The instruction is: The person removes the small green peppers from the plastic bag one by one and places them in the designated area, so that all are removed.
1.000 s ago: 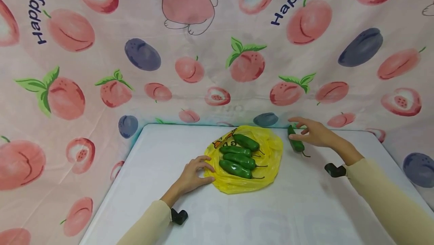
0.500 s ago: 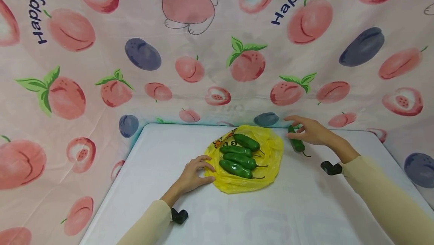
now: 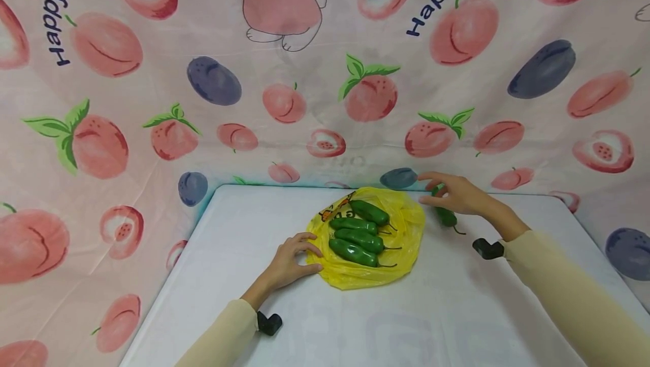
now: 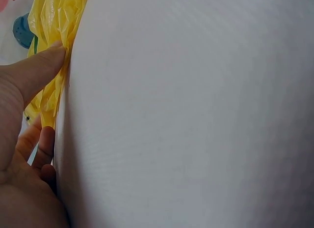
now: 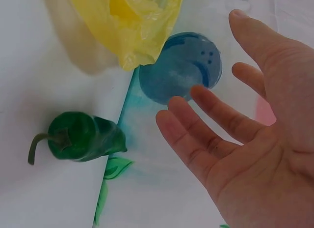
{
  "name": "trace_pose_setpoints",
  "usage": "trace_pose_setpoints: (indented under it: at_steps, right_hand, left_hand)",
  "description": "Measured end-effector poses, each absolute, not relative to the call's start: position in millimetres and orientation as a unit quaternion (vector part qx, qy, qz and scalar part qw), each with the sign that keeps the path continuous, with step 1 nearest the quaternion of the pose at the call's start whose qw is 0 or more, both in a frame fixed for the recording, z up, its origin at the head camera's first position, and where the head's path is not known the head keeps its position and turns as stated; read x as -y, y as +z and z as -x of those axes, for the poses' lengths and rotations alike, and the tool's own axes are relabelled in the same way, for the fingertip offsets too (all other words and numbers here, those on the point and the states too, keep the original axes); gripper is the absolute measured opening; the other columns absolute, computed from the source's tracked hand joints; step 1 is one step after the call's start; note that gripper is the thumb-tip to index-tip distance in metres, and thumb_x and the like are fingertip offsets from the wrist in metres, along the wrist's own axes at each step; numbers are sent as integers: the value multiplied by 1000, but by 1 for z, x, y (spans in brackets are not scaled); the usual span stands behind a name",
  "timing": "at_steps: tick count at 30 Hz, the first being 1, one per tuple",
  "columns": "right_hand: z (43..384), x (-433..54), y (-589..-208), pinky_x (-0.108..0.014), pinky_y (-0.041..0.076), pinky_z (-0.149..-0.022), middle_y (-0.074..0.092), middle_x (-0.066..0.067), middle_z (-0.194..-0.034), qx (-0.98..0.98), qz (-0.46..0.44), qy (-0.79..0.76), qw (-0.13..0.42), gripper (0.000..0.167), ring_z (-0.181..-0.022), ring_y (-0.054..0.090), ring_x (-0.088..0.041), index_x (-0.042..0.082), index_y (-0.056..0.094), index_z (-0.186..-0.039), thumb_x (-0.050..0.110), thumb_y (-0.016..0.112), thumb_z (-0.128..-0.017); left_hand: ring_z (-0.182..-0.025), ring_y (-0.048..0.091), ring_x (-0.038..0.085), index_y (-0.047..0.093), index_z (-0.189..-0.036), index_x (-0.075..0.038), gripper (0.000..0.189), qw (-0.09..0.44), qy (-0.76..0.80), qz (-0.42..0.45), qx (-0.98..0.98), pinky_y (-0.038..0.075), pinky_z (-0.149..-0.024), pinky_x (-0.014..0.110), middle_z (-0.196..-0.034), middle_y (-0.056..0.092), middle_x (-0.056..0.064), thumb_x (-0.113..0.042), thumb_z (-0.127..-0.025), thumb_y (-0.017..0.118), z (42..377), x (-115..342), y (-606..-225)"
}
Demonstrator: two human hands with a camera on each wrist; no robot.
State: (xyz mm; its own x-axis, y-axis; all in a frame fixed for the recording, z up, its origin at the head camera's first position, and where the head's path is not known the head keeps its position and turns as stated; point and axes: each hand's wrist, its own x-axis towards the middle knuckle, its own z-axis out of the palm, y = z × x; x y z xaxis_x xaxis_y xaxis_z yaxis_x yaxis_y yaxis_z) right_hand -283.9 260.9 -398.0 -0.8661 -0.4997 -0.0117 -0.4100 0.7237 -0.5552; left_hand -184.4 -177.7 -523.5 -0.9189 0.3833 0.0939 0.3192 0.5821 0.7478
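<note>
Yellow bag (image 3: 347, 278): we have it on the counter (image 3: 203, 276) | left hand (image 3: 287, 262): grip parted, touching the bag's edge | right hand (image 3: 459, 193): grip spread, well clear of the bag | four green peppers (image 3: 358, 240): on our bag | lone pepper (image 5: 81, 137): beside our right hand

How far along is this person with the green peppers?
Apparently done: four long, glossy green peppers lie side by side on a crumpled yellow plastic bag. In hand: the left hand touches the bag's edge; the right hand is near a fifth glossy green pepper but isn't gripping it. Probably left: adding that pepper, which lies off the bag on the white table.
</note>
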Motion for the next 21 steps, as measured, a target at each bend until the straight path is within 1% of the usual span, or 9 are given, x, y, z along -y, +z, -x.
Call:
trace_pose_setpoints:
  at_steps: [3,7,14,21]
  right_hand:
    - [284,-257,-396,-51,58,-86,65,-24,-126,-924,250,-279,75,61,-106,68,-37,11,52,-148,36,73,-97]
    - [283,-252,-395,-52,58,-86,65,-25,-126,-921,259,-281,70,59,-103,69,-36,10,53,-147,34,73,-97]
    - [283,-246,-397,-53,57,-88,64,-26,-127,-911,275,-297,75,58,-104,69,-39,8,52,-147,27,74,-97]
    - [284,-239,-398,-53,57,-88,64,-26,-128,-910,283,-296,69,57,-104,69,-38,6,52,-146,23,75,-96]
  left_hand:
    - [-136,46,35,76,-102,-30,18,38,411,-199,-889,24,-111,69,-144,56,3,-31,-87,84,185,178,-524]
    - [-136,46,35,76,-102,-30,18,37,410,-199,-889,23,-111,69,-144,56,3,-31,-87,84,185,178,-524]
    - [-136,46,36,76,-102,-30,18,36,411,-199,-889,23,-111,70,-144,56,3,-31,-87,85,185,178,-525]
    - [-135,46,36,76,-102,-29,17,36,412,-200,-888,23,-111,70,-144,56,3,-31,-87,84,185,178,-525]
